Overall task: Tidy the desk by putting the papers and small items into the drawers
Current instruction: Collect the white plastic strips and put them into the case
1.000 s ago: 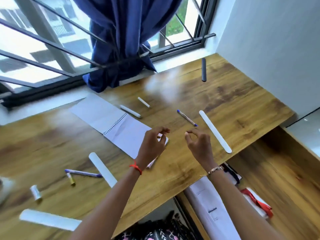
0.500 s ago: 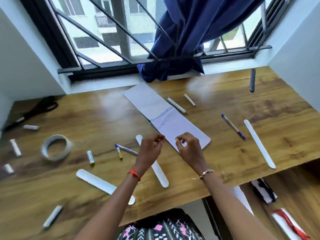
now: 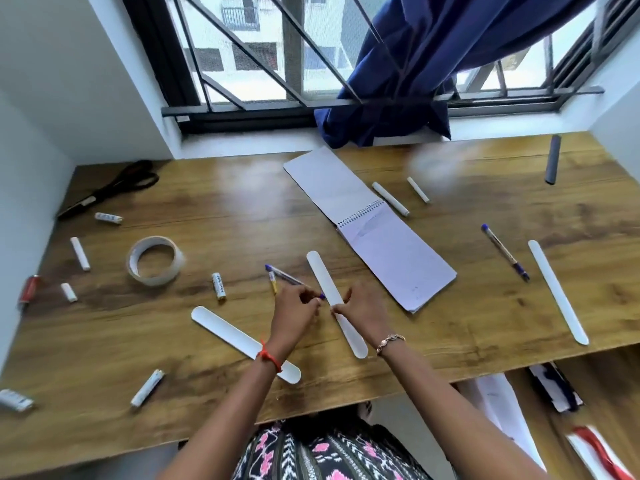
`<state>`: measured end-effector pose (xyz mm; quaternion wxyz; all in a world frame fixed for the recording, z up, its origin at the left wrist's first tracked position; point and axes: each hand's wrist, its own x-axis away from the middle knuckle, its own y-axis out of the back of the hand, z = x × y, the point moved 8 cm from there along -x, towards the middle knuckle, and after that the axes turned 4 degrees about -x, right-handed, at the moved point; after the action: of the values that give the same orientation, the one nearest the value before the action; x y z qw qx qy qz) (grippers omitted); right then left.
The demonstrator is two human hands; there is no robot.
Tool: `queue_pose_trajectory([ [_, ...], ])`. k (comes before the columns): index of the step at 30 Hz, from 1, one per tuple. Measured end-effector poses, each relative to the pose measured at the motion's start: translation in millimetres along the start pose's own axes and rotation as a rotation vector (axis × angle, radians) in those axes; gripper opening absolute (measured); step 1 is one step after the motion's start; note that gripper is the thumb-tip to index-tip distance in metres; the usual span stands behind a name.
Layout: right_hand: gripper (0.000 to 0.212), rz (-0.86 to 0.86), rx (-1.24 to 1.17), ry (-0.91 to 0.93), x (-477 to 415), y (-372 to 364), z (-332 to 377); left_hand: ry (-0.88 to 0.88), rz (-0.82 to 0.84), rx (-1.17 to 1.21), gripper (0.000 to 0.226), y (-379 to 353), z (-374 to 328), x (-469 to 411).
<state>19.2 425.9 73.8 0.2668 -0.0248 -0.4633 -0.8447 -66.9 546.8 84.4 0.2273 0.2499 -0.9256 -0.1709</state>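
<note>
Fingers (image 3: 306, 300) of my left hand (image 3: 296, 317) curl over the near tip of the blue pen (image 3: 284, 275); I cannot tell whether they grip it. Just to the right, my right hand (image 3: 363, 315) pinches the white strip (image 3: 320, 271) at its middle, toward the table's (image 3: 450, 348) front edge.

"Does the left hand (image 3: 297, 311) grip anything?"

"I can't tell. Its curled fingers are blurred, and they hide the tip of the blue ballpoint pen (image 3: 282, 273). The right hand (image 3: 360, 311) covers part of the flat white round-ended strip (image 3: 320, 275). Whether it's pinching or only touching, I can't say."

"And along the left edge?"

"A small white tube (image 3: 14, 400) is cut off there. The little red cylinder (image 3: 30, 288) is too blurred to name, and the print on the short white stick (image 3: 219, 286) is too small to read."
</note>
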Motion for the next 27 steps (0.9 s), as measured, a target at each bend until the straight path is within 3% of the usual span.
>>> queue_pose_trajectory([
  [5,0.031,0.039,0.007,-0.018,-5,-2,-2,0.062,0.024,0.056,0.011,-5,7,2],
  [9,0.03,0.1,-0.276,-0.091,-5,5,-9,0.114,0.033,0.177,0.01,-5,8,6],
  [12,0.028,0.129,-0.472,-0.061,4,22,3,0.155,0.092,0.337,0.022,-7,6,9],
  [17,0.017,0.339,-0.593,0.043,19,21,40,0.161,0.195,0.558,0.022,-6,-2,18],
  [23,0.015,0.528,-0.688,0.03,29,-13,69,0.27,-0.059,0.667,0.019,36,25,28],
  [27,0.018,0.481,-0.623,-0.004,28,-31,75,0.288,-0.289,0.767,0.021,83,50,39],
])
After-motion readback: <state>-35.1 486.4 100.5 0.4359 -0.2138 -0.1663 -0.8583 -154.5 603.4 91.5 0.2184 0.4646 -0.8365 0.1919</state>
